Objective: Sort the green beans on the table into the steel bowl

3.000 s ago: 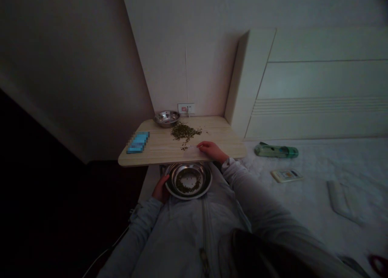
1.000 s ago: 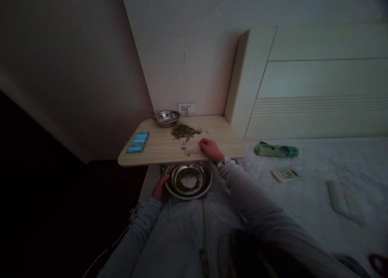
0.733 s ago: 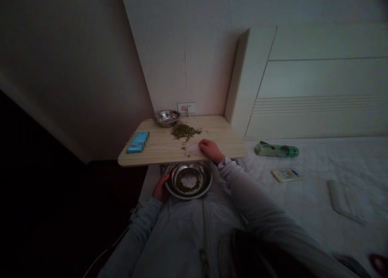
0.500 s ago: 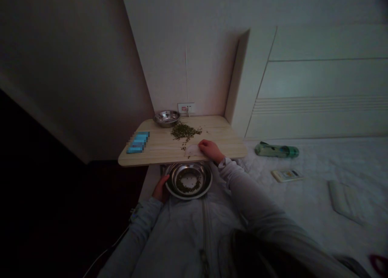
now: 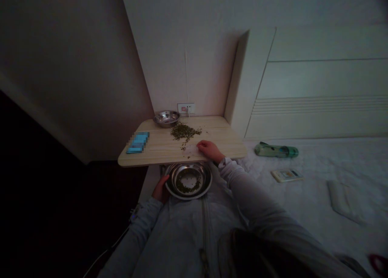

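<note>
My left hand [image 5: 161, 190] grips the left rim of a steel bowl [image 5: 207, 188], held under the table's front edge. Small green bean-like grains [image 5: 188, 188] lie in a ring on its bottom. Over the front of the wooden table [image 5: 157, 146], my right hand [image 5: 210, 150] is closed, fingertips pinching a thin, pale, see-through sheet [image 5: 190, 150]; its exact kind is unclear. A few grains lie by the sheet. Farther back a heap of the same green grains [image 5: 183, 131] is spread on the tabletop.
A second steel bowl [image 5: 166, 118] stands at the table's back left. A blurred blue item [image 5: 138, 142] lies on the left side. On the bed at right are a green bottle [image 5: 276, 150], a phone [image 5: 286, 175] and a pale flat item [image 5: 345, 201]. A wall socket [image 5: 186, 108] is behind the table.
My right hand and the thin sheet have shifted slightly left, and the sheet looks fainter. My left hand and the bowl stay in place.
</note>
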